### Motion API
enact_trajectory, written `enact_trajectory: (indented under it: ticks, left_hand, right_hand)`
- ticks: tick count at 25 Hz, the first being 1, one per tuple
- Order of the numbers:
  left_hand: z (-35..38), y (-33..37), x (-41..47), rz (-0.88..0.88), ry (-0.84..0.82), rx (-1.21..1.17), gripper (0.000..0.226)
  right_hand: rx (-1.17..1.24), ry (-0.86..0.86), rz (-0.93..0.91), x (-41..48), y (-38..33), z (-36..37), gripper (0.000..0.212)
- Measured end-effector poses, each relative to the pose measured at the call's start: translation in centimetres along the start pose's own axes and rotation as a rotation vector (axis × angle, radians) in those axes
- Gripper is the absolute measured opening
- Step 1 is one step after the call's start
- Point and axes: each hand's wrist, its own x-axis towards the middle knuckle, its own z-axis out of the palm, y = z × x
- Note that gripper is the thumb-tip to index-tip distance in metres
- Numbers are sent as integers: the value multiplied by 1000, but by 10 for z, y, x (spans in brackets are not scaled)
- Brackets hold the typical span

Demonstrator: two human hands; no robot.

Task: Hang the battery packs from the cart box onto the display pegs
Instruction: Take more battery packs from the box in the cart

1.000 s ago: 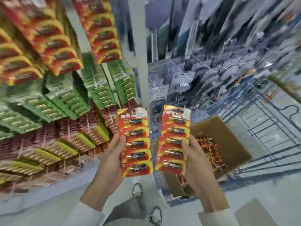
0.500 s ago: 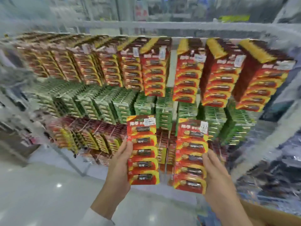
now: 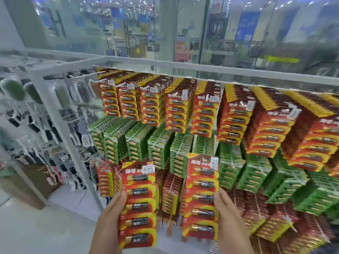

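Closest to the camera, both hands are busy. The left hand grips the left battery pack by its left edge, and the right hand grips the right battery pack by its right edge. Both packs are long red and yellow strips with five batteries down the front and a price sticker near the top. They're held upright side by side with a gap between them, the right one a bit higher.

Right behind them is the display. The bottom row of red packs hangs level with the held ones, the green packs hang in a row above that, and the top row of red packs hangs in thick stacks just under the white rail. Off to the left there's a side rack of dark stuff, too blurry to make out, with pale floor under it. Furthest back, behind the rail, is a glass wall with shop lights and signs showing through.
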Motion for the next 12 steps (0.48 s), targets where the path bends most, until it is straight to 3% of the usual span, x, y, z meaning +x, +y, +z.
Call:
enact_trajectory:
  ticks: [2,6,12]
  left_hand:
    - [-11,7,18,-37,-18,-4,49]
    - [-13,19,56,-122,-105,-16,53]
    - [-7,26,103,-133,-148,-73,47]
  right_hand:
    - [-64,46,-23,13,2,17,16]
    - [-178,48,-148,39,-20,51,74]
    - [-216,-2,-406,77,-76,76,70]
